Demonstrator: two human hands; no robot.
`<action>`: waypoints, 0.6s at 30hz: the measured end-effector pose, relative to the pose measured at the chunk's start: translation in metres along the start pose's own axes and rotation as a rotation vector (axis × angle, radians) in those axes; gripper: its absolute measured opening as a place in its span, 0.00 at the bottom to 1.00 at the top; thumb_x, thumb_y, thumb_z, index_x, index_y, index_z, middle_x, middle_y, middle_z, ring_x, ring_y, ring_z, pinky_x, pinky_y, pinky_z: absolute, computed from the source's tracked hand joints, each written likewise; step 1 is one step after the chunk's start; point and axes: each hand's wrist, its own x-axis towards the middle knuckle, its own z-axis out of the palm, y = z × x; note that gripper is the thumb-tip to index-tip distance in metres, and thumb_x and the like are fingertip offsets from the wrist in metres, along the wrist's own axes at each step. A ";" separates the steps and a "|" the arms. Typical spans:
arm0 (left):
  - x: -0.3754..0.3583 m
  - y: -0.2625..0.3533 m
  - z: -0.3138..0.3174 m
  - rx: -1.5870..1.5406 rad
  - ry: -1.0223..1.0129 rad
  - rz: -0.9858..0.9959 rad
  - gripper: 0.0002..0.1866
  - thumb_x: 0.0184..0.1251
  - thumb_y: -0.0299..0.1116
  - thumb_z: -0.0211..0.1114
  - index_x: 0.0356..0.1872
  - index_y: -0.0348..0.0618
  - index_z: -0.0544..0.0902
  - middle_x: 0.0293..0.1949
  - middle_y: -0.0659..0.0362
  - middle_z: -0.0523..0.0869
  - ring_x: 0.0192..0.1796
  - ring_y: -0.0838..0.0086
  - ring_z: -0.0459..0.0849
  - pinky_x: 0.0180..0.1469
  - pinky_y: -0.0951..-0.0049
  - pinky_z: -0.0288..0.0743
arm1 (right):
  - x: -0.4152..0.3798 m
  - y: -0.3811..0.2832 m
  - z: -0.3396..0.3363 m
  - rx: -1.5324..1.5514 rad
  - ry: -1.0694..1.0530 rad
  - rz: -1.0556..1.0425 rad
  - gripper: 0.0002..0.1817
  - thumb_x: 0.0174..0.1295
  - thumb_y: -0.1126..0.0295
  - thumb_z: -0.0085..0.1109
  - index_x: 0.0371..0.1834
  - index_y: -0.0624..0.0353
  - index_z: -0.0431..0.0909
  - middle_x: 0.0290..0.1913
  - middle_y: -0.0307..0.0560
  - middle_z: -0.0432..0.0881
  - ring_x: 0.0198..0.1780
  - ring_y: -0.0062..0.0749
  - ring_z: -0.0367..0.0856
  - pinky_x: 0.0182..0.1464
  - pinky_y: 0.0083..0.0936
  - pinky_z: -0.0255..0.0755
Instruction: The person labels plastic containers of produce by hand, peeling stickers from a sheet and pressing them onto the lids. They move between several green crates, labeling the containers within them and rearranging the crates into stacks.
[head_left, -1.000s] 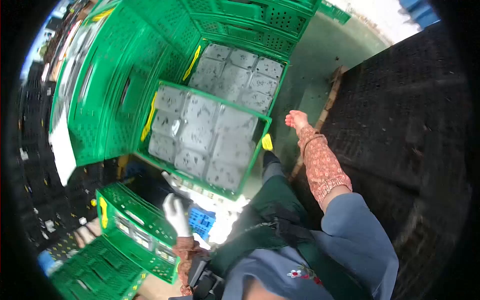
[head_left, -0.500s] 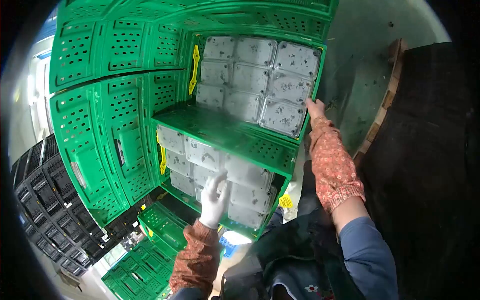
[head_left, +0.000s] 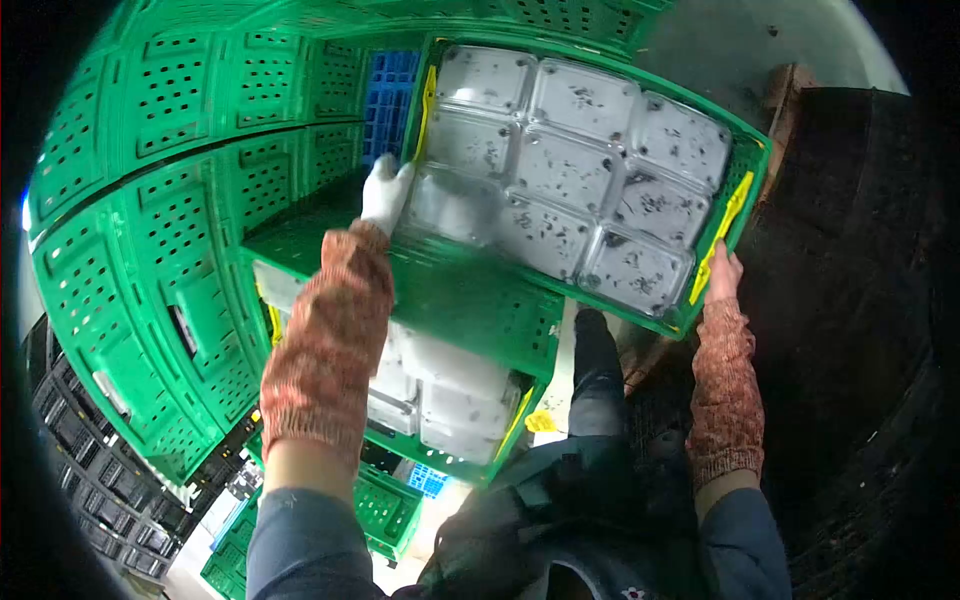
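A green crate (head_left: 748, 160) holding several clear plastic boxes (head_left: 568, 170) in rows is tilted across the upper middle. Small dark pieces show through the box lids. My left hand (head_left: 385, 193), in a white glove, is at the crate's left side, fingers bent around its edge by a yellow handle strip (head_left: 427, 110). On the opposite side, my right hand (head_left: 724, 272) grips the crate by the other yellow handle strip (head_left: 722, 230). Beneath lies another green crate (head_left: 520, 320) with similar clear boxes (head_left: 465, 410), partly hidden by my left arm.
Stacked green crates (head_left: 170, 240) rise along the left, with black crates (head_left: 80, 440) beyond them. A blue slatted surface (head_left: 388, 105) shows behind the tilted crate. To the right is a large dark surface (head_left: 860, 230) beside a wooden edge (head_left: 785, 95). A lower green crate (head_left: 385, 510) stands near the floor.
The upper crate has shifted right and turned away from the stack, exposing the blue surface. My left hand has moved up from the lower boxes to the crate's left side; my right hand moved right with it.
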 end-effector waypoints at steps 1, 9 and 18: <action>0.021 -0.007 0.018 0.157 0.072 -0.010 0.26 0.61 0.39 0.64 0.56 0.33 0.74 0.47 0.47 0.84 0.48 0.65 0.83 0.52 0.69 0.75 | 0.009 0.007 -0.012 0.000 0.021 -0.011 0.15 0.63 0.59 0.56 0.31 0.61 0.77 0.22 0.32 0.65 0.23 0.18 0.61 0.26 0.24 0.55; 0.058 0.027 0.071 -0.281 -0.321 -0.467 0.22 0.59 0.40 0.67 0.46 0.29 0.78 0.35 0.56 0.83 0.34 0.72 0.80 0.38 0.70 0.73 | 0.001 -0.028 -0.060 -0.090 0.087 0.036 0.18 0.63 0.55 0.57 0.37 0.63 0.78 0.25 0.33 0.68 0.26 0.19 0.62 0.29 0.22 0.57; 0.037 0.056 0.011 -0.469 -0.285 -0.386 0.12 0.62 0.39 0.63 0.34 0.40 0.78 0.19 0.69 0.70 0.17 0.81 0.66 0.19 0.76 0.58 | -0.050 -0.078 -0.087 0.122 0.056 -0.045 0.15 0.66 0.60 0.57 0.44 0.63 0.77 0.33 0.36 0.76 0.32 0.19 0.71 0.35 0.21 0.65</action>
